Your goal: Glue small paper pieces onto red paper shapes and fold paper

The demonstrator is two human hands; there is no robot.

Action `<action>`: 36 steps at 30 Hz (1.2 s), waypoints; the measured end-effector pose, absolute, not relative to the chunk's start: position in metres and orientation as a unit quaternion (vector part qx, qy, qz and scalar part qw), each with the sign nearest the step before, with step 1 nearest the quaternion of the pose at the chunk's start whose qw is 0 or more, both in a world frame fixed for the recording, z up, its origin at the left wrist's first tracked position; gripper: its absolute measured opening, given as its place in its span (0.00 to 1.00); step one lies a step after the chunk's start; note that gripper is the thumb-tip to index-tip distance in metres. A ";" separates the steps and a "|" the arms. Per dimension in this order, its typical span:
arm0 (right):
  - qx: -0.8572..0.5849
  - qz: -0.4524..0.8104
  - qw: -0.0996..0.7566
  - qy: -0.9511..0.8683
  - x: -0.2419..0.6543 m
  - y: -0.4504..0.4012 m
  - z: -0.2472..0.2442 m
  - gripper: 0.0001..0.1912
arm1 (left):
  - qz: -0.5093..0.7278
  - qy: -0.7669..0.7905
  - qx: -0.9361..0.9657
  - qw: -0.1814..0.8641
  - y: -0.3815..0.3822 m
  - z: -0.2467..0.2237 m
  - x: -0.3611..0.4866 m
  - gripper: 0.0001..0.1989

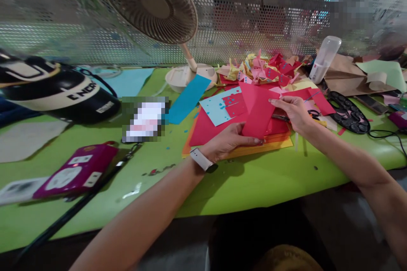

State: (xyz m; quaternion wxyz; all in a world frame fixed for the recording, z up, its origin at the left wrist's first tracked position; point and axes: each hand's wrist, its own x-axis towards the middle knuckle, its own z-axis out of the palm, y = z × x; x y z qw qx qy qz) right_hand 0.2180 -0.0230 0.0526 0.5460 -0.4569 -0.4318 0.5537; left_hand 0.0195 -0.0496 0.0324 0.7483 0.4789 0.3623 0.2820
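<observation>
A piece of red paper (258, 108) is held up between both hands. My left hand (227, 140), with a watch on its wrist, pinches the lower edge. My right hand (294, 112) grips the right edge between thumb and fingers. Beneath lies a stack of red, orange and yellow sheets (206, 129). On top of the stack rests a light blue sheet (216, 108) with small blue scraps on it. Scissors (313, 114), partly hidden by my right hand, lie just behind it. A darker blue paper strip (190, 98) is left of the stack.
A desk fan (190, 61) and a heap of paper scraps (267, 67) stand at the back by the perforated panel. A clear bottle (324, 60) and a black palette (349, 112) are on the right. Leftward are a phone (146, 119), a purple box (78, 169) and a large flask (60, 89).
</observation>
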 end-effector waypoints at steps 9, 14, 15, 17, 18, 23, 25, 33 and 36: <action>-0.447 0.524 0.608 -0.395 0.225 -0.016 0.055 0.15 | 0.240 0.319 0.513 0.760 -0.044 0.028 0.008 0.18; -0.424 0.558 0.608 -0.373 0.214 -0.023 0.050 0.18 | 0.373 0.321 0.450 0.745 -0.049 0.029 0.018 0.19; -0.425 0.556 0.606 -0.378 0.212 -0.025 0.050 0.19 | 0.404 0.338 0.435 0.731 -0.050 0.028 0.020 0.20; -0.433 0.549 0.601 -0.387 0.209 -0.027 0.049 0.21 | 0.438 0.365 0.414 0.709 -0.050 0.026 0.025 0.20; -0.435 0.550 0.596 -0.391 0.209 -0.028 0.050 0.21 | 0.441 0.372 0.411 0.706 -0.050 0.025 0.026 0.20; -0.427 0.598 0.533 -0.420 0.208 -0.031 0.049 0.23 | 0.457 0.367 0.406 0.702 -0.052 0.026 0.031 0.19; -0.415 0.632 0.471 -0.455 0.206 -0.035 0.047 0.23 | 0.470 0.364 0.405 0.694 -0.053 0.026 0.031 0.19; -0.412 0.629 0.490 -0.441 0.209 -0.031 0.043 0.15 | 0.458 0.367 0.436 0.682 -0.050 0.021 0.031 0.18; -0.402 0.597 0.547 -0.427 0.224 -0.018 0.049 0.13 | 0.451 0.379 0.447 0.673 -0.049 0.019 0.029 0.17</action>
